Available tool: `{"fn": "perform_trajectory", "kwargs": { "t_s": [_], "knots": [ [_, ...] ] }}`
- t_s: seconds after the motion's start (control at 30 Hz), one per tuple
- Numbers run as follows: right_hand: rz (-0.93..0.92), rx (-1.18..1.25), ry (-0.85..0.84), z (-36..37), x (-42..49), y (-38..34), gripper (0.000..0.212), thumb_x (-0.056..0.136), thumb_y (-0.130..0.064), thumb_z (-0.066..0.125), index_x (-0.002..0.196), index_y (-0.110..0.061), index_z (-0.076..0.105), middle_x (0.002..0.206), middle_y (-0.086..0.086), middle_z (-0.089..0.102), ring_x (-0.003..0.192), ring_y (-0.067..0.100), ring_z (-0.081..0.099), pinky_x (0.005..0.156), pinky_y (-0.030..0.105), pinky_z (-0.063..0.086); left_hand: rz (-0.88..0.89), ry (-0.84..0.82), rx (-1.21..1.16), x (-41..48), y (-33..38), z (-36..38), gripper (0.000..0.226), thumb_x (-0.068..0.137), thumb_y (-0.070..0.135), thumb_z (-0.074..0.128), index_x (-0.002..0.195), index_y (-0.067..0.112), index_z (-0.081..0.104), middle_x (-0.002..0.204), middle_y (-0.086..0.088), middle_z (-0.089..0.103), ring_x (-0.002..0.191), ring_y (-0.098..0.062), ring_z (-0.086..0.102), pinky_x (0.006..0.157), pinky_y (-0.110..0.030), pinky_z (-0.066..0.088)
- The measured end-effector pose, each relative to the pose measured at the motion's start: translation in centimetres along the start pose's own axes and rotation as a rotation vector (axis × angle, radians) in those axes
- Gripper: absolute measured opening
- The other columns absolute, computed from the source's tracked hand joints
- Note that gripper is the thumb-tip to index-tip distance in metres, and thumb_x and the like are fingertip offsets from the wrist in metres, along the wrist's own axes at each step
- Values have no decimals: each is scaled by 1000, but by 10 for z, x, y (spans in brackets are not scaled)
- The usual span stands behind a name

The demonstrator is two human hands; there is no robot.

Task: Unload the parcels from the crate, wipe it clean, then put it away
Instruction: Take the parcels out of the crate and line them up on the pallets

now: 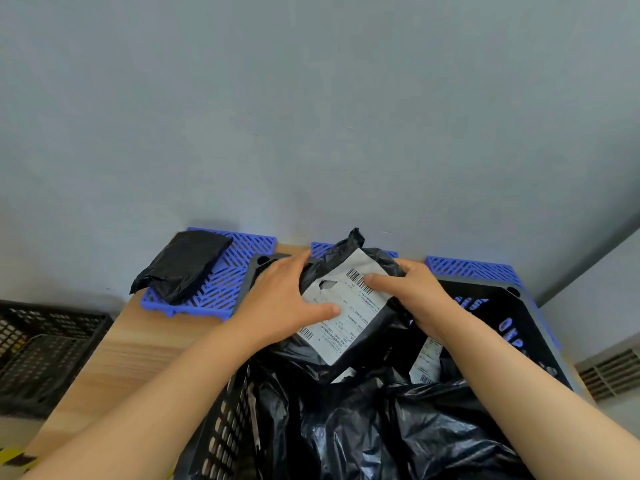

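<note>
Head view: labelled parcel over far end of crate on worktop, gripped at both side edges by left hand and right hand, thumbs on label. Long axis near-left to far-right, twisted end pointing wallward.

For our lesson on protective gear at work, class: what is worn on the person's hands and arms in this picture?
Nothing that shows. The left hand and right hand are bare, with no gloves, rings or watch in view. The left forearm and right forearm are uncovered too; no sleeve appears up to the picture's edge.
</note>
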State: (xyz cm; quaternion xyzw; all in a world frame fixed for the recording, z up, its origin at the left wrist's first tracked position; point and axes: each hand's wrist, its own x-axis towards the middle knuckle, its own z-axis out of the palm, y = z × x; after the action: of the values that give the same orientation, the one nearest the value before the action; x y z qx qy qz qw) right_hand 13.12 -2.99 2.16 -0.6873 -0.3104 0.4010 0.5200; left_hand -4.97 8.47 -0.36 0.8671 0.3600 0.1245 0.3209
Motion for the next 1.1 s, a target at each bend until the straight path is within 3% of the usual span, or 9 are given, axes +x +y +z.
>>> {"fn": "perform_trajectory", "kwargs": {
  "t_s": [0.07, 0.23, 0.33, 0.47, 0.63, 0.77, 0.9, 1.0, 1.1],
  "knots": [
    [-8, -5, -20, 1, 0, -3, 16, 78, -9, 74, 94, -7, 69, 88, 11, 74, 81, 27, 72, 74, 36, 58, -60, -86, -183, 6, 3, -2, 92, 62, 68, 66, 141, 33, 34, 131, 12, 53, 115, -9, 54, 96, -37, 48],
    [-46, -11, 0, 5, 3, -7, 23, 78, -10, 74, 100, -9, 67, 90, 9, 74, 82, 25, 71, 73, 32, 58, -97, -164, -531, 15, -1, -6, 10, 89, 30, 63, 99, 29, 65, 94, 10, 71, 82, -4, 68, 71, -19, 53],
    [-42, 83, 103, 12, 12, -3, 28, 80, -16, 73, 107, -16, 64, 99, 8, 72, 87, 26, 70, 79, 38, 57, -126, -159, -677, 19, -5, -8, 14, 90, 29, 62, 100, 24, 69, 95, 7, 73, 81, -6, 70, 67, -16, 53],
    [-7, 194, 254, 25, 26, 2, 35, 87, -27, 65, 120, -21, 54, 113, 1, 66, 99, 19, 66, 84, 40, 53, -231, -4, -925, 29, -9, -17, 11, 92, 27, 60, 95, 21, 69, 93, 0, 74, 81, -15, 72, 70, -28, 58],
    [56, 168, 158, 49, 23, 12, 33, 90, -32, 59, 121, -24, 53, 119, -5, 65, 105, 11, 63, 85, 30, 49, -272, 110, -1121, 49, -3, -24, 8, 91, 20, 62, 93, 17, 69, 85, 1, 75, 76, -15, 72, 58, -24, 56],
    [19, 166, 170, 53, 22, 6, 24, 90, -23, 60, 115, -24, 60, 109, -7, 70, 98, 9, 67, 83, 25, 53, -258, 76, -1198, 55, 4, -19, 9, 87, 12, 66, 95, 18, 68, 88, 0, 75, 79, -17, 72, 61, -26, 57],
    [60, 157, 235, 41, 35, -8, 17, 90, -22, 62, 106, -21, 65, 100, -4, 73, 89, 13, 70, 77, 29, 55, -212, 16, -1195, 63, 6, -16, 28, 82, 6, 70, 100, 25, 62, 98, 2, 74, 86, -14, 71, 71, -29, 58],
    [92, 159, 271, 22, 55, -23, 19, 89, -25, 63, 105, -16, 65, 98, -1, 74, 87, 17, 71, 78, 32, 55, -290, 135, -1085, 85, 1, -14, 29, 87, 24, 66, 112, 18, 55, 105, 4, 66, 91, -9, 66, 72, -21, 52],
    [100, 127, 277, 1, 80, -36, 19, 89, -27, 64, 103, -13, 65, 94, 2, 74, 83, 19, 72, 73, 31, 55, -314, 268, -899, 111, -11, -12, 32, 91, 31, 58, 119, 17, 54, 109, 4, 61, 100, -11, 60, 83, -27, 46]
  ]
}}
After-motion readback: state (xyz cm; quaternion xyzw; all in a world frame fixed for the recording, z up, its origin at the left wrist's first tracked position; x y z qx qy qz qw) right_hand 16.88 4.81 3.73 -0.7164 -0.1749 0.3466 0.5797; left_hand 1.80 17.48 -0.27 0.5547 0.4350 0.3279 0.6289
